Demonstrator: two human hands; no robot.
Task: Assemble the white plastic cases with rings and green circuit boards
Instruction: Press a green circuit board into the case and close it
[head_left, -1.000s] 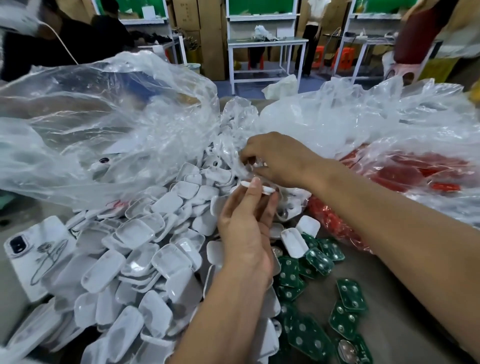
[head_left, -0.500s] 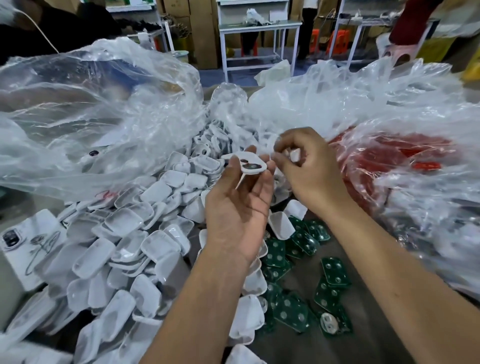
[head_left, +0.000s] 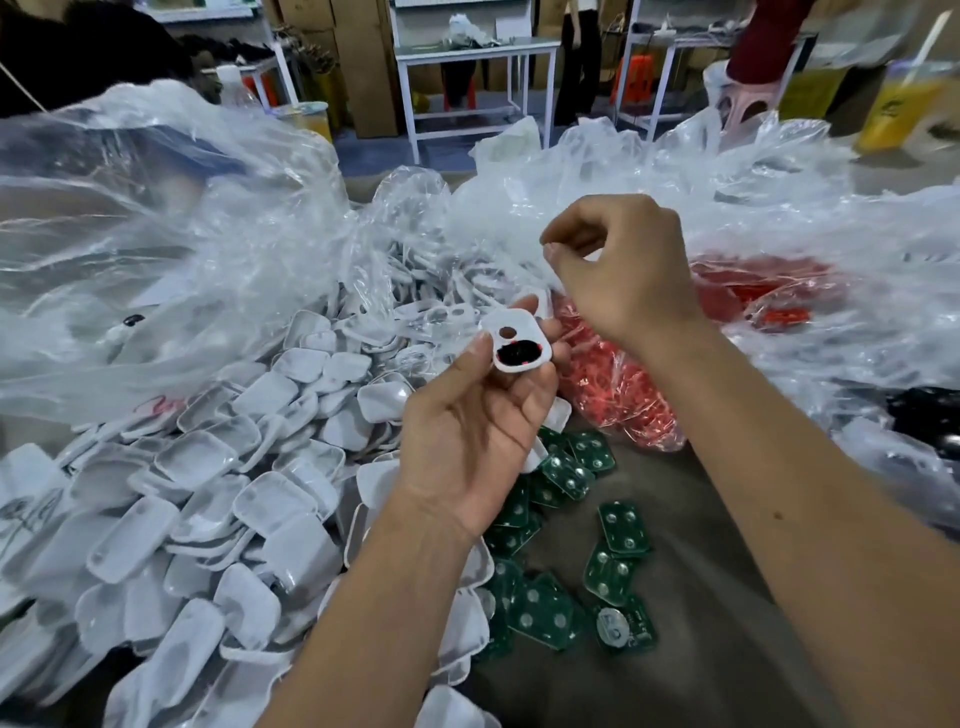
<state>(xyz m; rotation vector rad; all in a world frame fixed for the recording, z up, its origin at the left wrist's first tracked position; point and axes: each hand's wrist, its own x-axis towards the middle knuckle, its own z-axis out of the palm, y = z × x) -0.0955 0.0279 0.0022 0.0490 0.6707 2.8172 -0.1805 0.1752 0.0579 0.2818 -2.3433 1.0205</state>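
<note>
My left hand holds a white plastic case up at its fingertips. The case faces me, showing a small round hole and a larger dark opening. My right hand hovers just above and to the right of it, thumb and forefinger pinched together; what they pinch is too small to tell. A heap of white cases covers the table on the left. Several green circuit boards lie on the table below my hands.
Large clear plastic bags billow at the left and back. Another bag holds red parts at the right, close behind my right wrist. Metal tables and people stand in the room beyond.
Both hands have risen away from the pile. The left hand turned the case up so its openings face me. The right hand lifted from the case and moved up and right.
</note>
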